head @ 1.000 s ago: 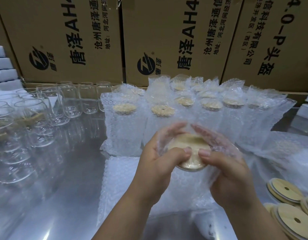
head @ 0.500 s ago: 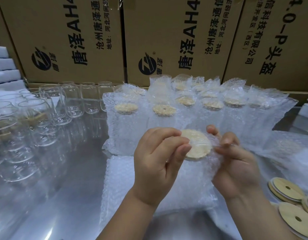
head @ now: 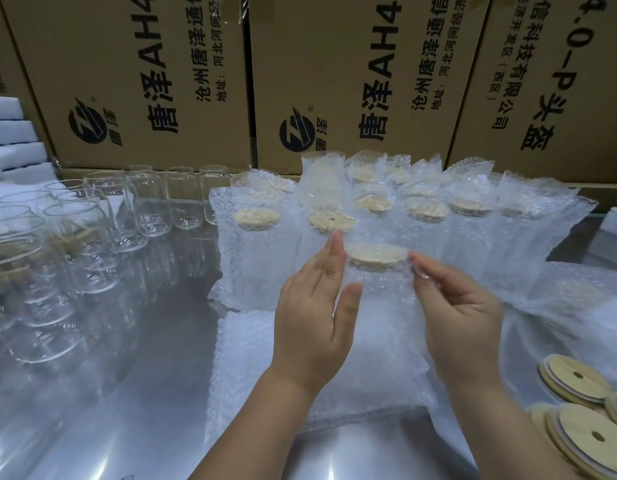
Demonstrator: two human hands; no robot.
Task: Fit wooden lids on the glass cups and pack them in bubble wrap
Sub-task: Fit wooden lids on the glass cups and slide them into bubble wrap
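Two hands flanking wrapped cup (head: 381, 306): left hand (head: 310, 323) flat, fingers straight against wrap; right hand (head: 462, 317) fingertips at wrap beside wooden lid (head: 376, 255), pinch or touch unclear.

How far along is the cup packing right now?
Done: a cluster of wrapped cups stands at the back. In hand: the left hand presses and the right hand pinches the bag around one more lidded cup. Left: many bare glass cups, plus loose wooden lids.
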